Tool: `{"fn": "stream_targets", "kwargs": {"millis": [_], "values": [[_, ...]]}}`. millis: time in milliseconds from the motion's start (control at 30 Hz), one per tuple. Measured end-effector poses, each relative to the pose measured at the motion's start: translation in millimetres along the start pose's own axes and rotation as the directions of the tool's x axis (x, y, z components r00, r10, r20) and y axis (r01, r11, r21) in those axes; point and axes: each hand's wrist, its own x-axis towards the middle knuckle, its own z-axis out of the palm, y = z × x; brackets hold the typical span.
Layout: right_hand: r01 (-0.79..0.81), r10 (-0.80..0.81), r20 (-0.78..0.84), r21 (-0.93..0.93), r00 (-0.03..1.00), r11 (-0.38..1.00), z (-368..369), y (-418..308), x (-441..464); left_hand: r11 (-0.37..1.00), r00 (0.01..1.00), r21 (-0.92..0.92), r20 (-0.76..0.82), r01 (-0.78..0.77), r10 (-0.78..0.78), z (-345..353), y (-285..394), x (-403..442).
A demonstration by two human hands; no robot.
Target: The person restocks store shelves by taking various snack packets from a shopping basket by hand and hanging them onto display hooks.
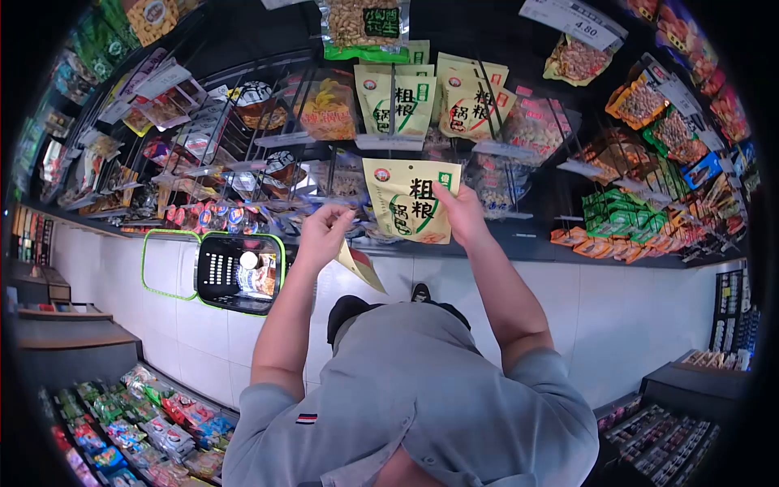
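My right hand [459, 213] grips the right edge of a pale yellow snack bag [406, 203] with green and black print, held upright in front of the shelf. Lower and to the left, my left hand [327, 231] is closed on the top of a second yellowish bag [359, 266], which hangs down at a slant, seen nearly edge-on. Behind the held bag, similar pale yellow bags [395, 101] stand on the rack, some with green print and one group with red print [472, 97].
A black basket [213, 296] with a green rim stands on the floor to the left, with a few items inside. Snack racks curve across the front. Another display of packets [142, 422] lies behind at the lower left.
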Motion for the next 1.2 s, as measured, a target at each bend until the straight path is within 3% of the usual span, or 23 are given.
{"fn": "stream_targets", "kwargs": {"millis": [167, 233, 267, 367, 433, 467, 500, 533, 600, 767, 933, 1133, 1200], "values": [[-0.014, 0.018, 0.082, -0.053, 0.996, 0.998, 4, -17, 41, 0.998, 0.999, 0.039, -0.021, 0.047, -0.047, 14, 14, 42], [0.005, 0.015, 0.185, -0.107, 0.983, 0.994, 5, -19, 50, 0.997, 0.992, 0.038, -0.103, -0.064, 0.068, 21, 25, 59], [0.007, 0.013, 0.203, -0.094, 0.979, 0.996, 4, -20, 51, 0.989, 0.995, 0.138, -0.079, -0.047, 0.058, 18, 30, 66], [0.050, -0.033, 0.242, -0.062, 0.970, 0.997, 6, -17, 62, 0.971, 0.986, 0.208, -0.090, -0.117, 0.138, 16, 37, 82], [0.051, -0.027, 0.250, -0.091, 0.968, 0.995, 9, -20, 66, 0.975, 0.981, 0.175, -0.117, -0.136, 0.158, 13, 49, 87], [0.058, -0.030, 0.260, -0.101, 0.965, 0.993, 11, -23, 66, 0.992, 0.995, 0.087, -0.044, 0.095, -0.091, 7, 55, 88], [0.062, -0.030, 0.269, -0.110, 0.963, 0.992, 12, -24, 66, 0.944, 0.942, 0.019, 0.049, 0.330, -0.331, 4, 64, 88], [0.056, -0.025, 0.258, -0.111, 0.966, 0.992, 13, -25, 66, 0.941, 0.939, 0.023, 0.053, 0.339, -0.339, 5, 51, 92], [0.030, -0.018, 0.212, -0.053, 0.977, 0.998, 19, -28, 66, 0.965, 1.000, -0.263, 0.021, -0.004, 0.009, 10, 23, 100], [-0.010, 0.009, 0.136, 0.011, 0.991, 1.000, 21, -26, 70, 0.977, 0.998, -0.206, 0.040, 0.059, -0.052, 10, 14, 114], [-0.016, 0.023, 0.109, -0.059, 0.994, 0.998, 21, -26, 67, 0.967, 0.986, -0.196, 0.075, 0.163, -0.151, 14, 19, 121], [-0.002, 0.007, 0.073, -0.068, 0.997, 0.998, 27, -25, 65, 0.972, 0.986, -0.164, 0.029, 0.167, -0.164, 15, 15, 122], [0.028, -0.025, 0.068, -0.041, 0.997, 0.999, 27, -18, 77, 0.982, 0.995, -0.158, 0.013, 0.100, -0.099, 17, 15, 126]]}}
